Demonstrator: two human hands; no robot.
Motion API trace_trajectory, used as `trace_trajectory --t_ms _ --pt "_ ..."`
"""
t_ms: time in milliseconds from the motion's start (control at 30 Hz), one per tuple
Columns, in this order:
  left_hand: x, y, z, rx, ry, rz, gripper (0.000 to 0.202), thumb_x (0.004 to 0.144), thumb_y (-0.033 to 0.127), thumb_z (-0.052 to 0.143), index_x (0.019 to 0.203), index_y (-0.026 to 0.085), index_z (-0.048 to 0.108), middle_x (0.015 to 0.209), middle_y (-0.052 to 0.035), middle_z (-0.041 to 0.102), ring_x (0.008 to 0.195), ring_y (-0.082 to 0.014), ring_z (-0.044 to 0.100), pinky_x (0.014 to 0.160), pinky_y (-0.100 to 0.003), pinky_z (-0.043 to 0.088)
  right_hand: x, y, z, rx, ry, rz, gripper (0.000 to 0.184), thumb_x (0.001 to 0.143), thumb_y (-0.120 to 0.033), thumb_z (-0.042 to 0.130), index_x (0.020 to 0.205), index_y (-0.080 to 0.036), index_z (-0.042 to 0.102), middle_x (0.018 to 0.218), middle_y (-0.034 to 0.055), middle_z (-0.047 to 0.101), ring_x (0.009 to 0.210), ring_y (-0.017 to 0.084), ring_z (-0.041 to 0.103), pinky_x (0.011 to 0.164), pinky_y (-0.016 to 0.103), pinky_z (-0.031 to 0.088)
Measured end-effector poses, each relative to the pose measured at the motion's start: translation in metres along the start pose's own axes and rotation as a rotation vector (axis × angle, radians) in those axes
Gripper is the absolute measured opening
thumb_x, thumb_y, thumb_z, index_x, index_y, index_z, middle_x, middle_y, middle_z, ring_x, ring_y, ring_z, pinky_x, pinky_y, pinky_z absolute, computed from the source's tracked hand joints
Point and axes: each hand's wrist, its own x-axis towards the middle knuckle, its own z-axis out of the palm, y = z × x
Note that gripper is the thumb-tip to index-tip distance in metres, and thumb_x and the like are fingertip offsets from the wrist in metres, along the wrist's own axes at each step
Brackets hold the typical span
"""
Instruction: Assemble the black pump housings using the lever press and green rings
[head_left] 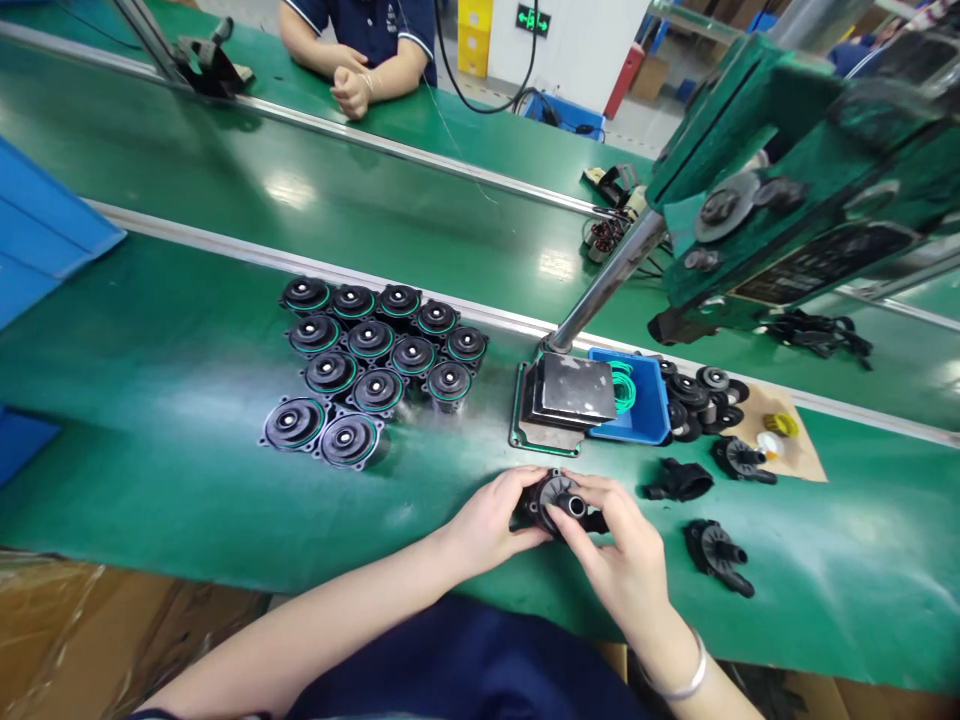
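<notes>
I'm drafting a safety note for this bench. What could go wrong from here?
The left hand and right hand hold a black part by its sides; a loosened grip might drop it.
The bracelet on the right wrist might catch on the press if that arm reaches up there.
The housings stand closely grouped, so a sweep of the left arm could knock several together.

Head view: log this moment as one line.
left hand: holding black part | right hand: same part | blue bin: green rings inside
</notes>
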Motion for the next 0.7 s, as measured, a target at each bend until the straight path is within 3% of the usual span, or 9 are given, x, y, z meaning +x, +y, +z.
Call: trace_trajectory --t_ms 367,500,700 --pt "-0.001 0.002 -0.002 -0.01 -0.014 -0.02 0.061 0.079 0.025 0.072 0.132 0.022 0.042 0.128 -0.0119 0.06 0.12 -0.0278 0.059 0.102 -0.045 0.05 0.0 0.0 0.001 -0.02 -0.007 -0.012 0.016 0.087 -0.024 0.063 0.099 -0.02 0.054 0.106 0.0074 0.063 0.099 0.016 0.065 0.085 0.027 0.056" --pt "0.001 0.003 -0.004 0.011 -0.039 0.063 0.065 0.08 0.019 0.069 0.136 0.026 0.037 0.132 -0.0109 0.055 0.124 -0.0255 0.056 0.105 -0.043 0.049 -0.001 0.0 0.003 0.004 -0.003 -0.003 0.017 0.088 -0.025 0.062 0.101 -0.02 0.053 0.105 0.0067 0.063 0.101 0.015 0.065 0.086 0.026 0.056" --pt "0.001 0.003 0.002 0.1 -0.017 0.136 0.061 0.076 0.012 0.067 0.131 0.029 0.046 0.128 -0.008 0.056 0.119 -0.0229 0.058 0.101 -0.038 0.051 -0.006 0.003 0.01 0.073 -0.02 0.117 0.024 0.089 -0.035 0.06 0.102 -0.02 0.048 0.103 0.0064 0.064 0.095 0.015 0.067 0.08 0.026 0.058"
